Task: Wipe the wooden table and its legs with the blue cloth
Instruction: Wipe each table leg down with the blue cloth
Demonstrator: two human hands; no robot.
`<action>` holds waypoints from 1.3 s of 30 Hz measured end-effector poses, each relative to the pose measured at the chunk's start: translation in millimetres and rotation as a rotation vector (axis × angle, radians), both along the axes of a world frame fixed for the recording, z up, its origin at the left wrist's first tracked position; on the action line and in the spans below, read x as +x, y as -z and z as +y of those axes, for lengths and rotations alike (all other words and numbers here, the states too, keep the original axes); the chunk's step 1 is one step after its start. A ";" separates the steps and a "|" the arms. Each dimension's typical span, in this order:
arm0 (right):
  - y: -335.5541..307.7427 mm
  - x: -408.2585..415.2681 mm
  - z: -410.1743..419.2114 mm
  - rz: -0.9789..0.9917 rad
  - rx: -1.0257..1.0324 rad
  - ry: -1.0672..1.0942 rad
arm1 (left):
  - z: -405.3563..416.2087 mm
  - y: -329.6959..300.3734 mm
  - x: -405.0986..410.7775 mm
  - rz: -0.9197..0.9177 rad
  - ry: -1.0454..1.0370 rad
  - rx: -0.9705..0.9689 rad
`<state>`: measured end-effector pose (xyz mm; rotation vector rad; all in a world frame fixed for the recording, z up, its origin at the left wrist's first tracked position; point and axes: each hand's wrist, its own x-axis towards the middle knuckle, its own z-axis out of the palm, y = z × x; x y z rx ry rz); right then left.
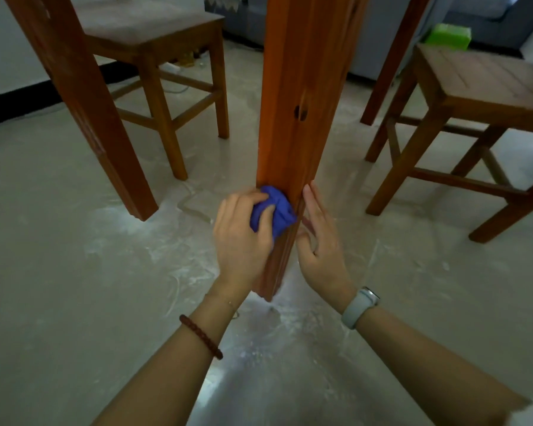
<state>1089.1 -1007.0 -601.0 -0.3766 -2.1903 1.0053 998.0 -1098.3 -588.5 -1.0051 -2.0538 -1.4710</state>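
Table leg [293, 118]: upright, rising above my grip; foot just below it on the floor [74, 272].
Left hand [240, 238]: fingers curled round the blue cloth [274, 210], pressing it to the leg's lower left face.
Right hand [320, 241]: fingers straight, flat against the opposite face.
Progress: I judge leg-wiping under way; tabletop out of view, other legs possibly unwiped.

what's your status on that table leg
Left hand gripping blue cloth against table leg. Right hand flat on leg. Nothing in the way.
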 end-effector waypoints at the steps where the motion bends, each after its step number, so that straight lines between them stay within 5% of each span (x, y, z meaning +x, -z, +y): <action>1: 1.0 -0.7 -0.3 0.011 -0.009 0.005 | 2.7 -5.9 -0.6 0.008 -0.002 0.042; 5: 8.6 -1.9 0.7 0.019 -0.005 0.006 | -0.4 37.3 2.8 -0.112 0.027 -0.095; 9: 14.1 -0.8 -1.4 -0.004 -0.008 -0.018 | -8.7 106.2 9.1 -0.526 -0.038 -0.520; 12: 16.2 0.5 2.0 0.010 -0.021 -0.033 | -6.2 99.4 9.2 -0.593 -0.092 -0.352; 16: 22.8 -1.9 2.0 0.052 -0.029 -0.012 | 1.5 27.9 12.9 -0.349 -0.057 0.030; 19: 25.2 -6.1 -1.8 0.079 -0.041 -0.005 | 9.9 5.5 12.4 -0.222 -0.028 0.083; 24: 18.6 2.0 -0.9 -0.037 -0.045 -0.048 | -13.9 89.3 17.5 -0.448 0.025 -0.617; 27: 11.9 5.5 2.6 -0.050 -0.085 -0.083 | -21.4 75.2 10.4 -0.517 -0.103 -0.382; 33: -4.6 6.2 -7.9 -0.047 -0.096 -0.029 | -12.5 -48.9 -4.3 -0.268 -0.103 0.138; 39: -30.4 6.4 -10.8 0.025 -0.095 -0.019 | 3.5 -74.7 0.9 -0.183 -0.010 0.212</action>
